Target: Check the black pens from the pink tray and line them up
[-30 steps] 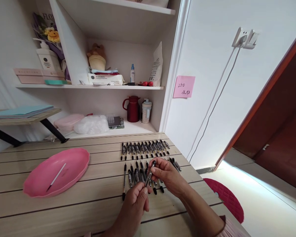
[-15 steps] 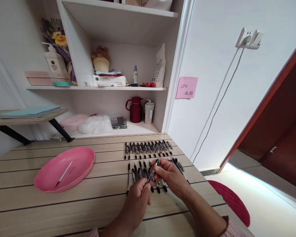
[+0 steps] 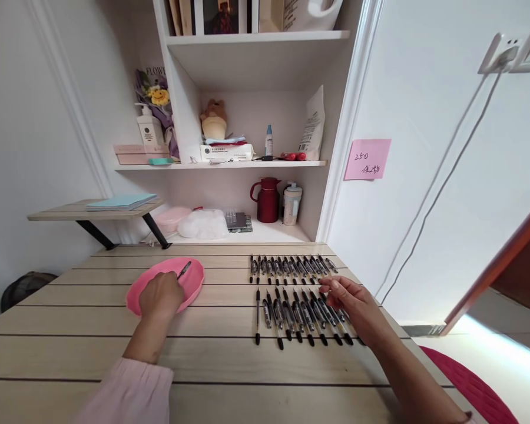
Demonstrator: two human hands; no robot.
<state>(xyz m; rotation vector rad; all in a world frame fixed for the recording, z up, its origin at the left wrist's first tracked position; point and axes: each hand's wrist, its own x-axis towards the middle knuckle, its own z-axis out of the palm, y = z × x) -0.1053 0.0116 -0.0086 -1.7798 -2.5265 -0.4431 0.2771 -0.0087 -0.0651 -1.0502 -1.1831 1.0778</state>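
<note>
Two rows of black pens lie on the wooden table [image 3: 70,353]: a far row [image 3: 291,266] and a near row [image 3: 300,315]. My right hand [image 3: 351,303] rests over the right end of the near row, fingers stretched out and apart, fingertips touching the pens. My left hand [image 3: 161,294] hovers over a pink tray [image 3: 194,282] left of the pens. It is curled around a thin dark pen piece [image 3: 184,270] that sticks out towards the tray's far rim. The hand hides most of the tray's inside.
Behind the table a white shelf unit holds a red jug [image 3: 267,200], a white cup [image 3: 292,204], bags and boxes. A side shelf with a blue folder [image 3: 119,202] juts out at left. A pink sticky note [image 3: 367,159] hangs on the right wall; a red cushion [image 3: 472,388] lies below.
The hands have parted: both held one pen above the near row, now my left hand has moved to the pink tray with a thin piece, and my right rests on the row. The view shifted left.
</note>
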